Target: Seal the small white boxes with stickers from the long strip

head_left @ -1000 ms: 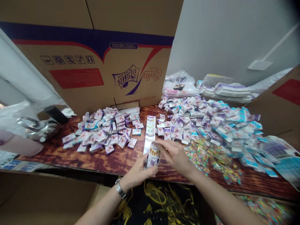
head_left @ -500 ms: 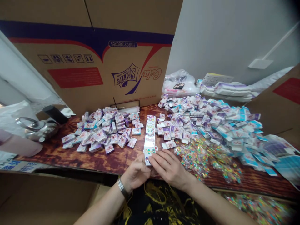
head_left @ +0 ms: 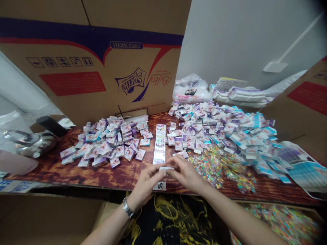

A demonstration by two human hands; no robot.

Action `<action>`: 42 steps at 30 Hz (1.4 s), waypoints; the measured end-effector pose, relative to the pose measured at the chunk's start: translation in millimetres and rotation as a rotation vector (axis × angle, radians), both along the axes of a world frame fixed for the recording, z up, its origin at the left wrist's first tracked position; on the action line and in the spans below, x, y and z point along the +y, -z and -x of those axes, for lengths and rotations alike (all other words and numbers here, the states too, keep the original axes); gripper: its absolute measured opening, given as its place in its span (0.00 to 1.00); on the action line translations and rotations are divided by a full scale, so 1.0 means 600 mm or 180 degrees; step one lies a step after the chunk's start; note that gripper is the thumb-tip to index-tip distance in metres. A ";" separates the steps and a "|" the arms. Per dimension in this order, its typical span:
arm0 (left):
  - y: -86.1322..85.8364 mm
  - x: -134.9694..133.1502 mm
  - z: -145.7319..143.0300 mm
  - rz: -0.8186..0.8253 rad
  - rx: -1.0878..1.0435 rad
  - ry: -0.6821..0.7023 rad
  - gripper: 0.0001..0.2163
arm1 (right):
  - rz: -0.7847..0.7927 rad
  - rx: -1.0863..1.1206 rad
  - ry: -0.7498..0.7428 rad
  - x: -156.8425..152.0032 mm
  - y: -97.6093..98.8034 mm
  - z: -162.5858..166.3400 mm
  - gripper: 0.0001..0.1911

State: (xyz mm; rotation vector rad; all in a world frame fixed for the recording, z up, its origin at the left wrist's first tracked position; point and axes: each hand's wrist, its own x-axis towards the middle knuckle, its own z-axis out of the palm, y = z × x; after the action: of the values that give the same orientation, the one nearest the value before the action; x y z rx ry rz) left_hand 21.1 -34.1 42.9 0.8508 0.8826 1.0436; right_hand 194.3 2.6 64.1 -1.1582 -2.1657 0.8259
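My left hand (head_left: 146,183) and my right hand (head_left: 185,172) meet at the near edge of the wooden table (head_left: 76,172), both pinching a small white sticker sheet (head_left: 163,170) between their fingertips. A bit of the sheet hangs below the hands. Just beyond them lies a long strip of colourful stickers (head_left: 159,143). One small box (head_left: 183,153) sits right by my right hand. A pile of small purple-and-white boxes (head_left: 109,141) lies to the left, and a larger pile (head_left: 224,131) spreads to the right.
A big cardboard carton (head_left: 102,61) stands at the back. Small packets of colourful bits (head_left: 222,166) lie right of my hands. A metal kettle (head_left: 30,143) sits at far left. Plastic bags (head_left: 191,88) and stacked sheets (head_left: 245,93) are at the back right. Another carton (head_left: 304,105) stands right.
The sticker sheet, curled up in my hands a second ago, is folded small and pinched between both hands' fingertips. A small box now lies beside my right hand.
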 end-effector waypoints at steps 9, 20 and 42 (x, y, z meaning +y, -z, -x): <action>0.064 -0.006 -0.006 -0.1243 0.2114 -0.0295 0.12 | -0.0263 -0.0032 0.0234 -0.034 0.060 0.015 0.10; 0.054 0.122 -0.114 -0.3061 0.4338 0.1143 0.14 | -0.0304 -0.0415 0.0848 0.021 0.060 -0.156 0.12; 0.079 0.098 -0.124 -0.3755 0.5115 0.2071 0.16 | 0.0412 -0.1921 0.0784 0.044 0.132 -0.155 0.19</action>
State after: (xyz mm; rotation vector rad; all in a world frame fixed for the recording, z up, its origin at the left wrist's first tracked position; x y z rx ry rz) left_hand 95.6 24.7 -4.7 2.9241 1.0132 -0.0423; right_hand 287.3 28.8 -15.3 -1.8887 -2.3742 0.5578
